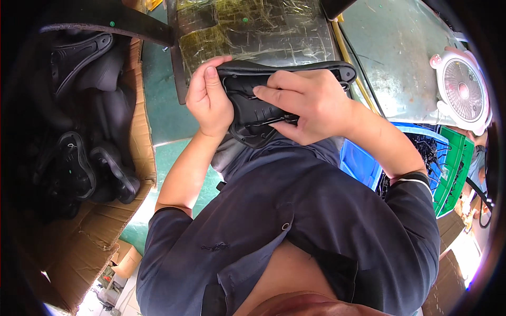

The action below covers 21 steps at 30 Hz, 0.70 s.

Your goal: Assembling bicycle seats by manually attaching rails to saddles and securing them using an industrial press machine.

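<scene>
Black shoe part: a moulded black upper (263,100) is held up in front of the person's chest, just over the near edge of the tabletop (253,26), sole edge uppermost.
Slip risk: the piece hangs in the air on finger grip alone; I'd judge that a hard tug at the lower flap could twist it out of the left hand and drop it into the lap.
Pinch risk: the right fingertips press into a seam or fold, and a sudden give there might jam a nail or crease the material.
Left hand: the left hand (208,97) is wrapped closed round the left end of the piece, thumb lying on top.
Right hand: the right hand (308,105) is clamped over the middle, fingers curled onto its face, thumb hidden underneath.
Nearby: a cardboard box (79,231) of similar black pieces (89,131) lies to the person's left; a blue bin (363,163) and a small fan (464,89) are to the right.
</scene>
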Available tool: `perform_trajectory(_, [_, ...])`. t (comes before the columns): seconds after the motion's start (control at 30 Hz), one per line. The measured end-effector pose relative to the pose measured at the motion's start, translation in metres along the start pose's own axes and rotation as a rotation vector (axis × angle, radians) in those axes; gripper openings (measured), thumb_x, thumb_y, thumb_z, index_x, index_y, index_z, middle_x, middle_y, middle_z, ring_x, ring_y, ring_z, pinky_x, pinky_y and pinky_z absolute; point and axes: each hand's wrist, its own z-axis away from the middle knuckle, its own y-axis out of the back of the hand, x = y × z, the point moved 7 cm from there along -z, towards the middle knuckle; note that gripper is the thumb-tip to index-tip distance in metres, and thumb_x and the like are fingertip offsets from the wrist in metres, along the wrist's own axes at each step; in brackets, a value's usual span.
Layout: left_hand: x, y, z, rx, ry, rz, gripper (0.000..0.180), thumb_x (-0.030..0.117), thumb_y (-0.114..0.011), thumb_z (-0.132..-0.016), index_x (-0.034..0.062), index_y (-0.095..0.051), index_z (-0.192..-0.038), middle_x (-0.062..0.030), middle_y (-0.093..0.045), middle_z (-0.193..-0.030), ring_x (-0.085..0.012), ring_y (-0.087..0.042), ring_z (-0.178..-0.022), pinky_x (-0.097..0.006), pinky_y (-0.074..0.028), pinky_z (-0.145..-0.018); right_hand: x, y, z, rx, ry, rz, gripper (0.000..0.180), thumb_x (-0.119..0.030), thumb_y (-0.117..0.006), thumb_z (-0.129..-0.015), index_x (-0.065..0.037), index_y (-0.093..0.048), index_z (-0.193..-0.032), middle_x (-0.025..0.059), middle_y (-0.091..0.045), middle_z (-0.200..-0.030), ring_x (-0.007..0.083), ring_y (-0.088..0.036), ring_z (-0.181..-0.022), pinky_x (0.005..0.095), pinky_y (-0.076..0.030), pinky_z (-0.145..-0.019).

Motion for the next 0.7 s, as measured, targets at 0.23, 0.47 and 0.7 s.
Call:
perform_trajectory(0.23, [0.006,0.004,0.003,-0.058,-0.041,-0.055,0.024,0.006,-0.051,-0.113,-0.0042,-0.072,-0.118,-0.0136,-0.078,-0.115,-0.0215,-0.072,-0.107,-0.034,-0.054,-0.099,0.010,0.001,-0.008,-0.141,0.038,-0.040,0.058,-0.021,-0.089,-0.063,-0.009,-0.073,-0.117,0.0062,-0.064,-0.099,0.0322,-0.070,-0.077,0.0448,-0.056,-0.062])
perform_trajectory(0.47, [0.060,0.001,-0.005,-0.482,-0.755,-0.308,0.057,0.013,-0.092,-0.076,0.0100,-0.066,-0.127,-0.0213,-0.063,-0.135,-0.0454,-0.068,-0.116,-0.052,-0.059,-0.097,0.006,0.030,-0.036,-0.279,0.209,-0.030,0.049,-0.015,-0.083,-0.068,-0.010,-0.075,-0.116,0.0098,-0.063,-0.104,0.0354,-0.067,-0.101,0.0481,-0.056,-0.081])
perform_trajectory(0.7, [0.048,-0.024,-0.017,-0.096,-0.307,-0.713,0.020,0.017,-0.079,-0.095,-0.0004,-0.074,-0.104,-0.0268,-0.061,-0.132,-0.0449,-0.064,-0.116,-0.047,-0.053,-0.098,0.055,0.029,-0.015,0.241,-0.486,0.160,0.062,-0.034,-0.079,-0.088,0.002,-0.063,-0.136,0.0256,-0.065,-0.129,0.0449,-0.067,-0.118,0.0476,-0.058,-0.100])
